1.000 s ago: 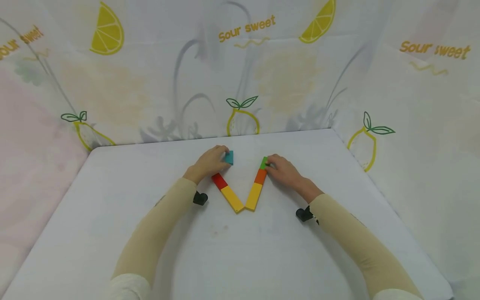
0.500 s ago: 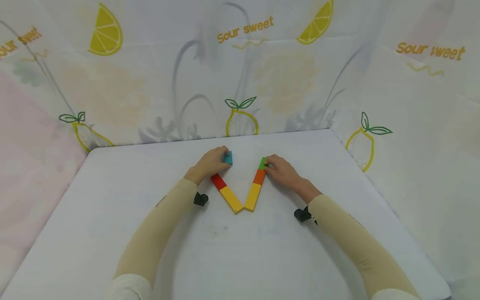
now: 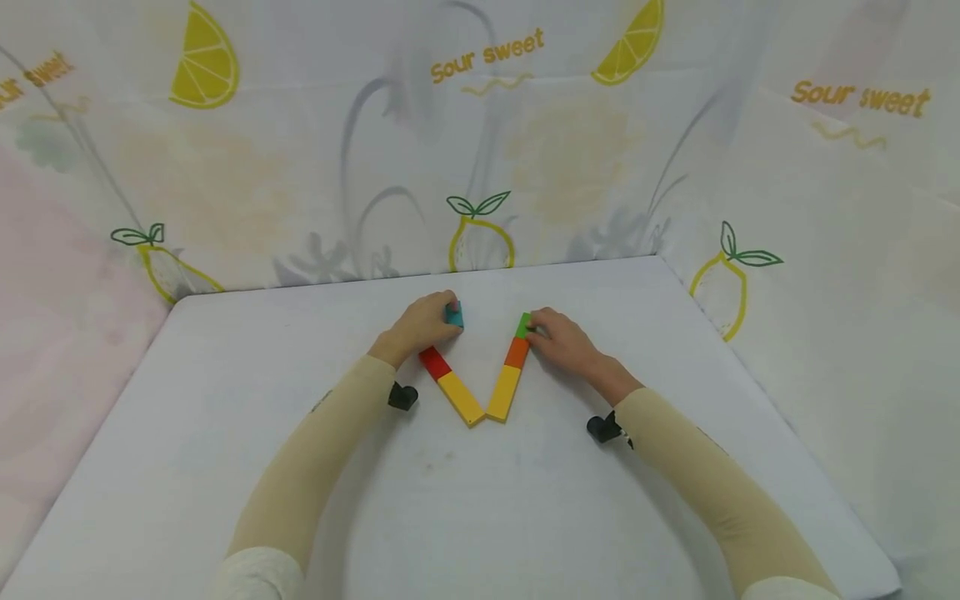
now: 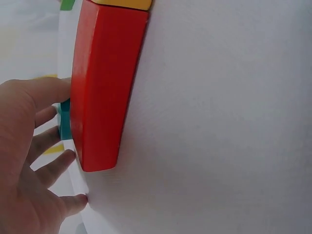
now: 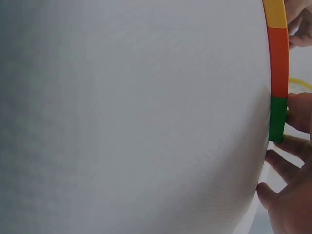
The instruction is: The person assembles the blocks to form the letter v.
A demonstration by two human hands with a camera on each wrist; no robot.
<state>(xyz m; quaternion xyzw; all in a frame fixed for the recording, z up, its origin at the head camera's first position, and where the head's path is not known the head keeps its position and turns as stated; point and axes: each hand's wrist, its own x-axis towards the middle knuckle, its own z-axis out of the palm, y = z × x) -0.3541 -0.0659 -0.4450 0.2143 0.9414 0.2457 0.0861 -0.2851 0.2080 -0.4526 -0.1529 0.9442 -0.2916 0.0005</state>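
Flat coloured blocks form a V on the white table. Its left arm has a yellow block (image 3: 461,400) and a red block (image 3: 435,364); its right arm has a yellow block (image 3: 503,394), an orange block (image 3: 516,352) and a green block (image 3: 523,325) end to end. My left hand (image 3: 422,323) holds a teal block (image 3: 455,315) between thumb and fingers, just beyond the red block's far end. In the left wrist view the red block partly hides the teal block (image 4: 64,122). My right hand (image 3: 564,337) pinches the green block, which meets the orange one.
The white table (image 3: 480,517) runs back to a hanging cloth (image 3: 315,167) printed with lemons and lettering. A black wrist camera (image 3: 403,397) sits under the left wrist, and another black camera (image 3: 602,428) under the right.
The teal block has turned very slightly in my left hand. My right hand keeps its pinch on the green block, and the V stays as it was.
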